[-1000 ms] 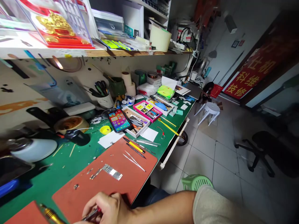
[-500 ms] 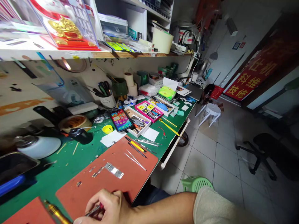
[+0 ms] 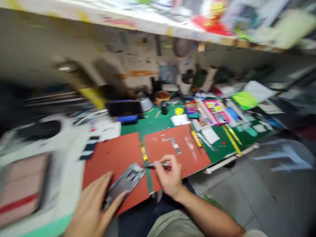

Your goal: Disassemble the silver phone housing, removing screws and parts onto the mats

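An opened phone [image 3: 124,184], its grey metal inside and small parts at the top end showing, lies tilted over the left red-brown mat [image 3: 120,149]. My left hand [image 3: 95,200] grips it along both long sides, thumb on the near edge. In my right hand [image 3: 170,171] is a slim dark tool [image 3: 151,164] with a red part, pinched by the fingers; blur hides its exact kind. Its tip points left, close to the phone's top end. Just beyond the tip lies a gold-coloured screwdriver [image 3: 143,152]. A small silver phone part [image 3: 176,145] rests on the right mat [image 3: 159,149].
Tweezers [image 3: 190,148] and a yellow-handled tool [image 3: 196,138] lie on the right mat. Behind are a lit phone [image 3: 192,108], trays of tools [image 3: 204,115] and a yellow lid [image 3: 179,111]. A shelf [image 3: 148,26] overhangs the bench. A pink case [image 3: 21,187] is at left.
The view has swung left, bringing my left hand and the opened phone into sight. My right hand still holds the slim tool, now seen near the phone. Much of the picture is blurred.
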A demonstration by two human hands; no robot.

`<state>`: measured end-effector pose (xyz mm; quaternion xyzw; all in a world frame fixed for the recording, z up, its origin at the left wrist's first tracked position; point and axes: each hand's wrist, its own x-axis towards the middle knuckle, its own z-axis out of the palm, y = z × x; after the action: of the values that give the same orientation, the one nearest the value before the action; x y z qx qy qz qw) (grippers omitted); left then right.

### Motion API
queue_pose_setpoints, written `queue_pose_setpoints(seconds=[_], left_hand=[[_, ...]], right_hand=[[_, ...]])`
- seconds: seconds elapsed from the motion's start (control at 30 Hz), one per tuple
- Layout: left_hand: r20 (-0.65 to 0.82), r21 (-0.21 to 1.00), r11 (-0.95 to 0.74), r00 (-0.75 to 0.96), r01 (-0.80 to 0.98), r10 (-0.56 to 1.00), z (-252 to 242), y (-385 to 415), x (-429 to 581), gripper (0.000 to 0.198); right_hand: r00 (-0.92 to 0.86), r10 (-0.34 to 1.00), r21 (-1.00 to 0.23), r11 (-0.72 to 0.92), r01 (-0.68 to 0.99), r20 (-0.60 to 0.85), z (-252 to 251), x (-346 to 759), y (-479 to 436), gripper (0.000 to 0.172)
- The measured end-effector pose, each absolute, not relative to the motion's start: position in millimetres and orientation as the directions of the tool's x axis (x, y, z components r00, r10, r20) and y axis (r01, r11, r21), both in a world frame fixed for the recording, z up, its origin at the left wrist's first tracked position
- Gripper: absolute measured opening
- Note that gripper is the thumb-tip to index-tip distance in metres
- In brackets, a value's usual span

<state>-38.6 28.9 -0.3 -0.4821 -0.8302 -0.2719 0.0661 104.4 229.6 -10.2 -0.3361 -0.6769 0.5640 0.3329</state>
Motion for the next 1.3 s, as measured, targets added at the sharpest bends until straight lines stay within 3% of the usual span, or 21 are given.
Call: queue_pose_setpoints(seconds=[0.13, 0.37, 0.53, 0.7, 0.97, 1.3], left_hand=[[0.213, 0.368, 0.496, -0.590, 0.787, 0.778, -6, 14, -13, 0.074], [0.258, 0.444, 0.480, -0.621, 0.756, 0.740, 0, 19, -2, 0.062], [0.305, 0.297, 0.519, -0.595, 0.801, 0.743, 4, 20, 5, 0.050], [0.340, 0.207, 0.554, -0.590, 0.806, 0.732, 6, 25, 7, 0.044], [0.336, 0.336, 0.510, -0.606, 0.792, 0.721, 10, 24, 1, 0.046], [0.320, 0.343, 0.493, -0.593, 0.800, 0.739, 12, 25, -1, 0.034]], right_hand=[[-0.516, 0.840, -0.974, 0.223, 0.044, 0.169, -19, 105, 230, 0.029], [-0.528, 0.733, -0.862, 0.506, 0.002, 0.429, -17, 110, 213, 0.017], [-0.550, 0.629, -0.749, 0.662, 0.011, 0.549, -17, 102, 202, 0.016], [-0.573, 0.607, -0.722, 0.691, 0.040, 0.550, -21, 95, 199, 0.016], [-0.580, 0.631, -0.746, 0.663, 0.058, 0.516, -22, 88, 196, 0.016], [-0.572, 0.648, -0.752, 0.655, 0.081, 0.503, -27, 91, 194, 0.016]])
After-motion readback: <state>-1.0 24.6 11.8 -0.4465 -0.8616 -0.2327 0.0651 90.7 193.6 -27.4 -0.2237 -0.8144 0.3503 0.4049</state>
